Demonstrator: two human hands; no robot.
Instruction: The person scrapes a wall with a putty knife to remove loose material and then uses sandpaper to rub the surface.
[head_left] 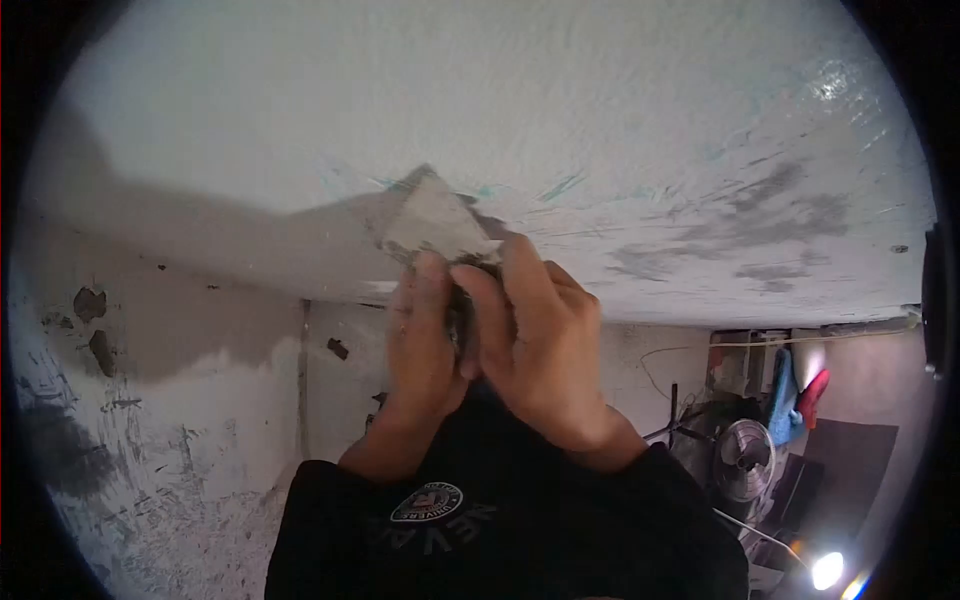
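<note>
Both of my hands are raised close together at a pale, rough surface [600,130] with grey patches and faint green streaks. Between them is a trowel-like tool with a whitish, pointed blade [435,215], its tip up against the surface. My left hand [420,340] is closed on the left side of the tool, thumb near the base of the blade. My right hand [545,335] is wrapped round the tool from the right, its fingers bent. The handle is mostly hidden between the palms. A dark shadow lies beside the blade.
A scuffed wall [150,420] with dark chips stands at the left. At the lower right are a fan [745,460], hanging blue cloth [785,400] and red cloth [815,397], a bright lamp [827,570] and a dark panel [850,460]. A thin cord [850,336] runs above them.
</note>
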